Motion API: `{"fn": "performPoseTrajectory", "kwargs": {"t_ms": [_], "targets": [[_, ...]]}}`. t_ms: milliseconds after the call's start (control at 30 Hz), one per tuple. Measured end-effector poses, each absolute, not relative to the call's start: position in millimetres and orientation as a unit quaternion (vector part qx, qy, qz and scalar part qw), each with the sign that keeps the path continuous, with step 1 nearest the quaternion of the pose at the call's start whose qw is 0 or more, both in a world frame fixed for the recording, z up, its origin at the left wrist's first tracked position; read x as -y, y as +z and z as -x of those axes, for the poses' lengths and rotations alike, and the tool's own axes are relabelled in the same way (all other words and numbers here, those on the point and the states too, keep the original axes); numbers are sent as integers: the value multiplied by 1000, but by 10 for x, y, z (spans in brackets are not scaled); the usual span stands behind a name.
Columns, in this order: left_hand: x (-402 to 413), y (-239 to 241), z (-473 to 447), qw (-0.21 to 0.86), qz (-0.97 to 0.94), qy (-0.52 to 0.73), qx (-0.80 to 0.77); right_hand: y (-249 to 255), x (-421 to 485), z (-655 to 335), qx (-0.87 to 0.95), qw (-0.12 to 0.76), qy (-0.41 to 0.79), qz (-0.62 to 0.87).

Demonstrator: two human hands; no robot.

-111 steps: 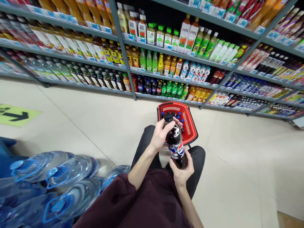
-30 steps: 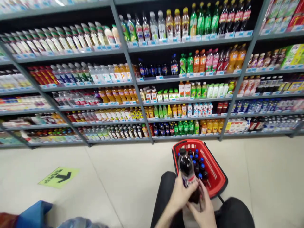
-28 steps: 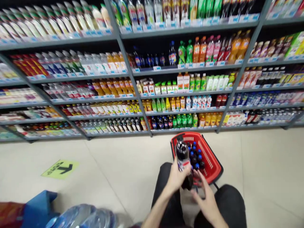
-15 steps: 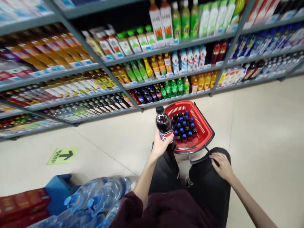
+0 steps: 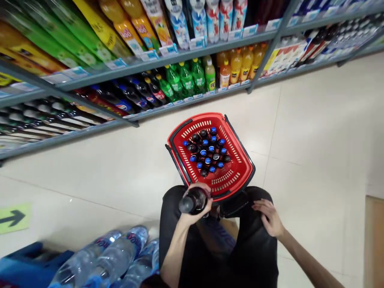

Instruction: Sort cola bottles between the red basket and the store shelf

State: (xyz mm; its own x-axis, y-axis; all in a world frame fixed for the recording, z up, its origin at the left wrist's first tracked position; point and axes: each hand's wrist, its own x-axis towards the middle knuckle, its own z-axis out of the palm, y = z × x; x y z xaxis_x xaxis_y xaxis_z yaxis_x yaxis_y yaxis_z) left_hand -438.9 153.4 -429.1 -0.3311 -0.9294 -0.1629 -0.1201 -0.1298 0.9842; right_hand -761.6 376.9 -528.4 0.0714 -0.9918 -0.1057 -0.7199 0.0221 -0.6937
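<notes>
The grip of the left hand (image 5: 193, 217) is clamping around a dark-capped plastic bottle of dark drink (image 5: 198, 200), holding it just beside a red plastic basket with black edging (image 5: 247, 170). Inside, dark bottles with blue and black caps (image 5: 210, 150) are standing. The right hand (image 5: 271, 218), fingers slightly apart, is resting on a black-trousered knee (image 5: 255, 194). Beyond, grey shelves (image 5: 180, 102) are carrying colourful drinks (image 5: 186, 78).

Bright, even white light covers the pale floor (image 5: 312, 132), leaving a soft sheen right of the red basket (image 5: 243, 171), while the green bottles (image 5: 72, 32) at upper left are stretched aslant and slightly blurred, and the black trousers (image 5: 255, 248) show little detail.
</notes>
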Motion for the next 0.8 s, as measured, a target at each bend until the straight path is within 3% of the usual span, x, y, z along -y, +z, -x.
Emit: {"fn": "performPoseTrajectory", "kwargs": {"t_ms": [233,400,600,800], "targets": [[-2092,-3200,4271,274,-460,-610,585,-4614,-3786,7343,-678,465,-167,544],[-2258,-2179,4269,190,-475,-609,606,-3859,-3716,6599,-728,467,-177,470],[-2457,-1492,4332,172,-537,-569,599,-2778,-3446,5798,-676,490,-309,456],[-2418,-1171,4383,196,-523,-548,622,-1769,-2950,6137,-562,497,-454,481]]}}
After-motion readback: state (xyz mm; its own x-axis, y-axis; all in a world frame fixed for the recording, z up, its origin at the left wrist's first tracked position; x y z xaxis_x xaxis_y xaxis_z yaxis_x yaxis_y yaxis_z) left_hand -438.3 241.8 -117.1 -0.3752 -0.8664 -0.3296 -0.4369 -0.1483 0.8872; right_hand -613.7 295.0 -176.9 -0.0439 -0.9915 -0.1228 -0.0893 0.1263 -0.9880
